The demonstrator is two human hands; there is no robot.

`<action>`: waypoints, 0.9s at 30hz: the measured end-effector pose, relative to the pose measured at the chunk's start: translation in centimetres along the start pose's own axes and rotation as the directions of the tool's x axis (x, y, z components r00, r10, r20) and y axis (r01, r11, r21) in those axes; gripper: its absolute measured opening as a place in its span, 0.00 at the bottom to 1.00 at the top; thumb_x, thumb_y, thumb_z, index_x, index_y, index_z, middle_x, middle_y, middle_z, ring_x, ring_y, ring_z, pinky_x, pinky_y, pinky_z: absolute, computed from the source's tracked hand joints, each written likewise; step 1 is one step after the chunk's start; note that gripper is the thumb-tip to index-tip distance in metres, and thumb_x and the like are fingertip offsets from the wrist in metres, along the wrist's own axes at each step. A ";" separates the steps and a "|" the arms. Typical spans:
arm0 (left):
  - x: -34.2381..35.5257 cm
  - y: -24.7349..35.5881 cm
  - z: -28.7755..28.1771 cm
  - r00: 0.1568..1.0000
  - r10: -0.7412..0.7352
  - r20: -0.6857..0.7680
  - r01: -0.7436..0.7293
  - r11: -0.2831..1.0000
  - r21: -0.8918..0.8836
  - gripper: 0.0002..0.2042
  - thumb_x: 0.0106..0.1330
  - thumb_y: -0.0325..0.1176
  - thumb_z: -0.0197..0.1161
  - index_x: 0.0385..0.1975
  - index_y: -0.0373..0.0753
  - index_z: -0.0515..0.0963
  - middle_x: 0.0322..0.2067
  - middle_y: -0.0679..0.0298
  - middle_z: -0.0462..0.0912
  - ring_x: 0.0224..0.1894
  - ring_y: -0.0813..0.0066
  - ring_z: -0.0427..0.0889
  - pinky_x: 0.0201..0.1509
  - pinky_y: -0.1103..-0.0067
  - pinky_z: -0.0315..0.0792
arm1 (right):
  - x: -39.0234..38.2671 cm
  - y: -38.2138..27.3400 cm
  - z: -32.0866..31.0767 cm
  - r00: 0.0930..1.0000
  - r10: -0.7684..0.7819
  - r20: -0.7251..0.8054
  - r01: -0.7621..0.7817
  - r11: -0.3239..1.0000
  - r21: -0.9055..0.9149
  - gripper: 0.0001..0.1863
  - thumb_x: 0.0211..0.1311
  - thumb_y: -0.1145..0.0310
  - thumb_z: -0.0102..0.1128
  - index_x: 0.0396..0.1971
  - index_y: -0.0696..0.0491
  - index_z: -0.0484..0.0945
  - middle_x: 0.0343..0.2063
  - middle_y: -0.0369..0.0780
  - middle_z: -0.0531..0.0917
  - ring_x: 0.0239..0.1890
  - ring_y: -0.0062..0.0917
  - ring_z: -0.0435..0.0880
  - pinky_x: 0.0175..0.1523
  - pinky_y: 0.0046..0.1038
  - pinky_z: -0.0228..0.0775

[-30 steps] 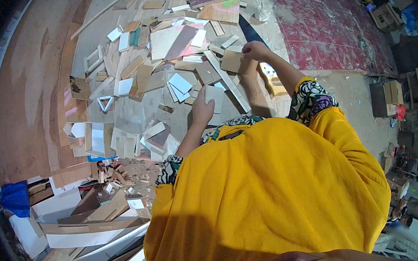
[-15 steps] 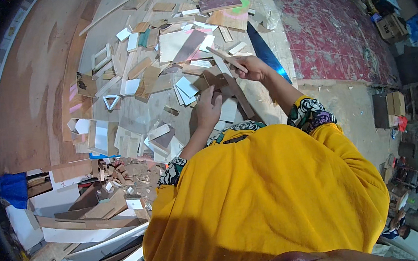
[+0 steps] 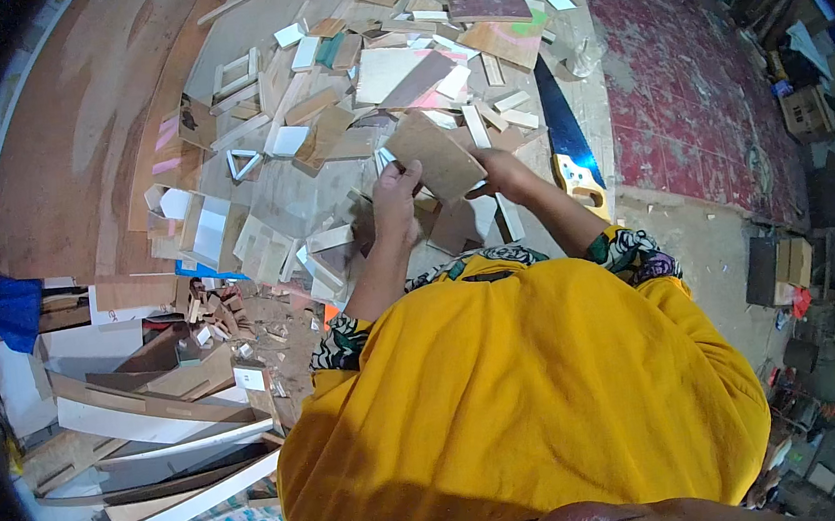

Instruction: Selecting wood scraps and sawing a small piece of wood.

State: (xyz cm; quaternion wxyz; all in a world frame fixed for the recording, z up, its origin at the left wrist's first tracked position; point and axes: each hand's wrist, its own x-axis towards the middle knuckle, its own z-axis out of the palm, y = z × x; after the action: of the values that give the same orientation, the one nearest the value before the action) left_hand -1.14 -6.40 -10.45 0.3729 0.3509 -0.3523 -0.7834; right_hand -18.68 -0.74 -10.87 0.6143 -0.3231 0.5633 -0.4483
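Observation:
A flat brown rectangular board (image 3: 432, 154) is held up in front of me, tilted above the scattered offcuts. My left hand (image 3: 396, 200) grips its left edge, thumb on the face. Thin white-edged pieces (image 3: 383, 157) stick up beside those fingers, seemingly held with the board. My right hand (image 3: 504, 174) is closed on the board's lower right corner, its fingertips partly hidden. A long narrow wood strip (image 3: 509, 219) lies beneath my right wrist. Right of that arm rests a handsaw (image 3: 564, 116) with a light wooden handle (image 3: 581, 186).
Wood and white board offcuts (image 3: 320, 134) cover much of the worktop (image 3: 262, 210). A purple-brown block (image 3: 489, 7) lies at the back. Left stands a large plywood sheet (image 3: 55, 145); lower left, stacked curved panels (image 3: 150, 407). A worn red surface (image 3: 671, 75) lies right.
My right hand has let go of a small wood stick and now grips the brown board. My left hand has risen from the pile to hold the board; white pieces near it have left their spot.

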 end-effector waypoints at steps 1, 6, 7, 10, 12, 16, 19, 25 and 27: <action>0.0 0.2 -0.5 0.997 0.059 -0.041 -0.057 0.997 0.048 0.13 0.62 0.29 0.57 0.44 0.32 0.71 0.40 0.63 0.78 0.40 0.79 0.76 0.48 0.83 0.68 | 0.2 -1.0 -0.8 0.992 0.078 0.095 -0.088 0.990 0.108 0.19 0.63 0.54 0.44 0.40 0.54 0.74 0.32 0.37 0.79 0.31 0.24 0.78 0.33 0.29 0.74; 0.6 0.5 -1.4 0.988 0.131 -0.082 -0.126 0.989 0.071 0.15 0.63 0.30 0.56 0.47 0.32 0.70 0.40 0.61 0.78 0.41 0.79 0.75 0.46 0.82 0.68 | -0.9 -3.8 1.1 0.971 -0.194 0.137 0.229 0.923 -0.311 0.14 0.60 0.62 0.52 0.35 0.57 0.77 0.27 0.34 0.79 0.26 0.21 0.79 0.32 0.27 0.74; 0.6 0.6 -0.9 0.988 0.135 -0.080 -0.129 0.989 0.073 0.15 0.63 0.30 0.56 0.47 0.32 0.70 0.40 0.61 0.78 0.41 0.79 0.75 0.46 0.82 0.68 | -1.0 -4.2 1.7 0.958 -0.269 0.095 0.285 0.895 -0.344 0.09 0.58 0.67 0.54 0.25 0.57 0.75 0.19 0.35 0.77 0.21 0.25 0.77 0.30 0.26 0.73; -0.2 1.0 1.9 0.940 0.308 -0.149 -0.265 0.930 0.255 0.17 0.64 0.33 0.55 0.49 0.32 0.69 0.40 0.62 0.77 0.38 0.80 0.74 0.43 0.83 0.68 | -1.3 -5.3 3.0 0.749 -0.645 0.152 0.417 0.280 -0.865 0.09 0.54 0.67 0.57 0.23 0.58 0.73 0.18 0.41 0.77 0.22 0.33 0.78 0.29 0.29 0.71; -0.6 1.4 2.9 0.967 0.232 -0.108 -0.209 0.959 0.190 0.16 0.65 0.36 0.54 0.48 0.33 0.69 0.37 0.64 0.76 0.36 0.81 0.73 0.41 0.84 0.67 | -1.9 -5.5 4.5 0.741 -0.655 0.145 0.422 0.288 -0.859 0.08 0.49 0.69 0.60 0.23 0.58 0.73 0.22 0.45 0.77 0.23 0.39 0.76 0.30 0.32 0.71; -0.3 1.7 1.1 0.981 0.069 -0.183 -0.051 0.994 0.101 0.14 0.63 0.36 0.54 0.43 0.32 0.70 0.32 0.65 0.75 0.30 0.79 0.75 0.36 0.84 0.70 | -2.8 -4.3 6.2 0.703 -0.595 0.390 0.570 0.143 -0.809 0.11 0.48 0.65 0.62 0.30 0.56 0.77 0.35 0.45 0.78 0.30 0.39 0.80 0.33 0.36 0.73; 0.3 2.2 -2.6 0.949 0.152 -0.275 -0.094 0.972 0.213 0.16 0.64 0.37 0.51 0.45 0.32 0.70 0.34 0.62 0.76 0.31 0.75 0.77 0.39 0.79 0.72 | -2.8 -4.1 5.5 0.758 -0.489 0.431 0.639 0.427 -0.640 0.17 0.49 0.63 0.64 0.38 0.55 0.78 0.40 0.42 0.78 0.34 0.34 0.81 0.36 0.29 0.75; 0.3 9.5 -17.5 0.571 0.610 -0.549 -0.314 0.781 0.540 0.16 0.63 0.36 0.49 0.43 0.30 0.72 0.36 0.55 0.78 0.38 0.66 0.76 0.45 0.72 0.68 | -3.0 -2.3 -0.8 0.884 -0.407 0.231 0.446 0.583 -0.679 0.13 0.52 0.69 0.62 0.37 0.56 0.79 0.37 0.44 0.80 0.33 0.31 0.81 0.37 0.27 0.75; -1.5 14.8 -20.0 0.478 0.704 -0.525 -0.149 0.654 0.742 0.16 0.61 0.36 0.50 0.39 0.28 0.74 0.33 0.51 0.79 0.34 0.63 0.78 0.41 0.71 0.70 | -2.9 -0.5 -3.6 0.901 -0.418 0.115 0.370 0.601 -0.708 0.11 0.52 0.69 0.61 0.36 0.56 0.79 0.37 0.43 0.80 0.34 0.31 0.81 0.37 0.26 0.74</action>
State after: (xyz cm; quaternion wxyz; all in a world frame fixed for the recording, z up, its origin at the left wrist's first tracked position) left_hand 20.83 -17.97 -8.11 0.5484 0.6461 -0.4625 -0.2606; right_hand -22.24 2.07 -9.85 0.3075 -0.6376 0.6257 -0.3276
